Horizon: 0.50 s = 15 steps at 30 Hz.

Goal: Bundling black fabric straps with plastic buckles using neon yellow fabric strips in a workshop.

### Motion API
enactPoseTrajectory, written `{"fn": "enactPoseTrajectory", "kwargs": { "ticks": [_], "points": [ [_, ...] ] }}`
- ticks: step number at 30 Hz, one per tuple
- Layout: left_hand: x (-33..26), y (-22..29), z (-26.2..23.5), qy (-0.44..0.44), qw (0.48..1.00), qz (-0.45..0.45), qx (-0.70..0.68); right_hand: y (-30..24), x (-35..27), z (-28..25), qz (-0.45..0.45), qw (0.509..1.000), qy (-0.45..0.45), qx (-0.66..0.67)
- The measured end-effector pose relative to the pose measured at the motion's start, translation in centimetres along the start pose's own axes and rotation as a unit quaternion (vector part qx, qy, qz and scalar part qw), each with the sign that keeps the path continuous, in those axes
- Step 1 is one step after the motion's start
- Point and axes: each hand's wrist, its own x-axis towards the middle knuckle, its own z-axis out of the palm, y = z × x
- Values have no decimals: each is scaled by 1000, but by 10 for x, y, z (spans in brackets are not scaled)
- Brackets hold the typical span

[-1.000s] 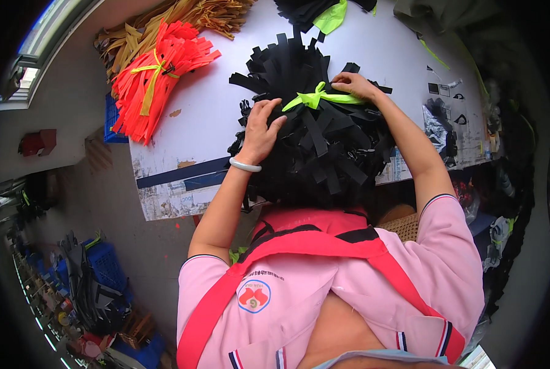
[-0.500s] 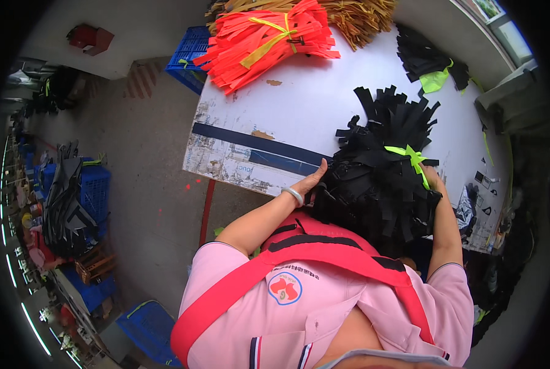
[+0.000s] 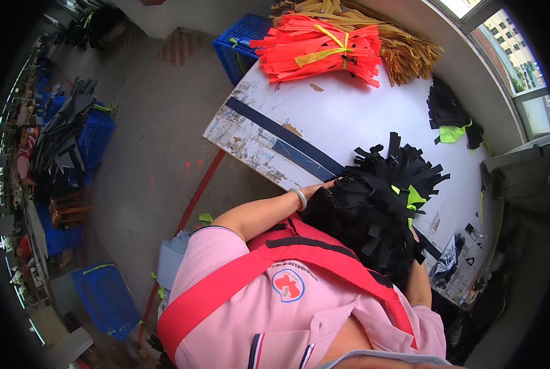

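Note:
A large bundle of black fabric strips point(image 3: 373, 212) lies over the near table edge, close against my front. A bright yellow-green strip point(image 3: 415, 198) is tied around it. My left hand point(image 3: 318, 189), with a bangle at the wrist, grips the bundle's left side; its fingertips are lost among the strips. My right hand point(image 3: 417, 238) holds the opposite side, below the tie, and is mostly covered by black strips.
The white table point(image 3: 348, 117) has a dark band along its left part. At its far end lie a red-orange strip bundle point(image 3: 324, 50) and tan strip bundles point(image 3: 410, 52). A smaller black bundle point(image 3: 447, 111) sits by the window. Blue crates point(image 3: 106, 301) stand on the floor.
My view has turned, so the table appears shifted right and lower. The black bundle is drawn closer to my body, and my right hand is lower and more hidden.

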Motion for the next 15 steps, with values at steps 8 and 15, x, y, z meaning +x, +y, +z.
{"fn": "enactPoseTrajectory", "kwargs": {
  "ticks": [8, 15],
  "points": [
    [-38, -43, -45, 81, 974, 204, 56, -16, 46, 47, -104, 993, -61, 9],
    [-118, -41, -38, -23, 976, 215, -20, -4, 71, 36, -174, 978, -117, -16]
  ]
}}
